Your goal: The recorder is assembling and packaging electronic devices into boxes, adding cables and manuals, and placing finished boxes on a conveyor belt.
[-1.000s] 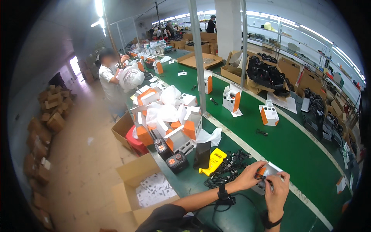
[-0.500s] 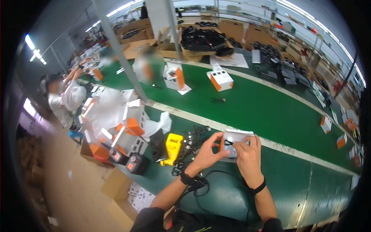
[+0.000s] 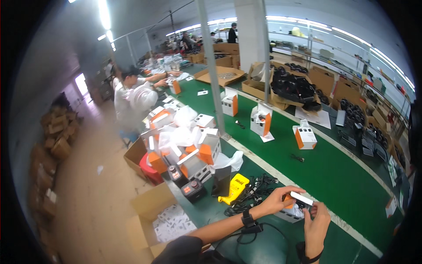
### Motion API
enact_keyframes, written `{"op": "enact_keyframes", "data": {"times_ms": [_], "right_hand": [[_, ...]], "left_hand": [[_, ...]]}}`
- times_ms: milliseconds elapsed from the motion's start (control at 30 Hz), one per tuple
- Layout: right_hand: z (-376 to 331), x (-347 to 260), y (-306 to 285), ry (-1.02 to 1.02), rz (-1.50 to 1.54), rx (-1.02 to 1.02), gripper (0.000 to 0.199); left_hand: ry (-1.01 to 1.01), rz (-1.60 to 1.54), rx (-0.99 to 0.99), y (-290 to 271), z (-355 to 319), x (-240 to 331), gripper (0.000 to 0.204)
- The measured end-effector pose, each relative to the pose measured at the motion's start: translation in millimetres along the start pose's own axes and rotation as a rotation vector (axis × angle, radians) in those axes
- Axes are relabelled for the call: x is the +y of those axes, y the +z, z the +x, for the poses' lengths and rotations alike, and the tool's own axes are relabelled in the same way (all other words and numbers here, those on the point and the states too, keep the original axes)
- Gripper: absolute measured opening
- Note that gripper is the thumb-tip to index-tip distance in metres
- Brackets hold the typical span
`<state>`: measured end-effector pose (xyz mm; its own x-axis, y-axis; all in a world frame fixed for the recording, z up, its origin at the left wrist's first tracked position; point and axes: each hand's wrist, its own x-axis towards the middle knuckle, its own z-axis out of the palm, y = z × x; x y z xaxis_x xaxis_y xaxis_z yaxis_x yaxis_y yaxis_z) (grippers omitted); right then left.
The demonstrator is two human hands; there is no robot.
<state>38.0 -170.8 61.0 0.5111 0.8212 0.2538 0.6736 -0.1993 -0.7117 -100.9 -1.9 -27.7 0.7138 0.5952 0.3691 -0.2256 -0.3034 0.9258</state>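
Note:
At the bench's near edge, I hold a small white-and-orange carton [image 3: 289, 215]. My left hand [image 3: 278, 200] is closed on its left side, fingers at the white flap [image 3: 301, 198], which slants over the opening. Curled around the right side is my right hand [image 3: 317, 220], thumb and fingers against the carton. What lies inside is mostly hidden. Left of the carton is a heap of black cables [image 3: 259, 187]. Beside the heap lie a yellow handheld device [image 3: 235, 188] and a dark flat panel [image 3: 221, 181].
Two black devices [image 3: 192, 190] stand by a pile of white-and-orange cartons [image 3: 204, 152]. An open cardboard box [image 3: 149, 204] of printed papers sits at lower left. Several cartons stand on the green belt [image 3: 272, 152]. A co-worker [image 3: 132, 94] reaches over the line at far left.
My view has swung left, so the bench appears farther right. The right hand has moved from inside the carton, where it held a black cable, to its right side; the flap now tilts over.

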Motion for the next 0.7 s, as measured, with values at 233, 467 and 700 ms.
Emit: {"op": "enact_keyframes", "data": {"times_ms": [233, 467, 700], "right_hand": [[-6.0, -5.4, 4.7, -0.439, -0.302, -0.127, 0.022], [2.1, -2.1, -16.4, -0.439, -0.248, -0.24, 0.025], [14.9, -2.2, -27.7, -0.319, -0.318, -0.1, 0.033]], "left_hand": [[-0.164, -0.221, 0.192, 4.7, -5.3, 6.1, 0.05], [0.195, 0.136, -0.101, -25.6, -12.7, 6.9, 0.055], [0.195, 0.353, -0.045, -9.9, -28.5, 33.9, 0.064]]}}
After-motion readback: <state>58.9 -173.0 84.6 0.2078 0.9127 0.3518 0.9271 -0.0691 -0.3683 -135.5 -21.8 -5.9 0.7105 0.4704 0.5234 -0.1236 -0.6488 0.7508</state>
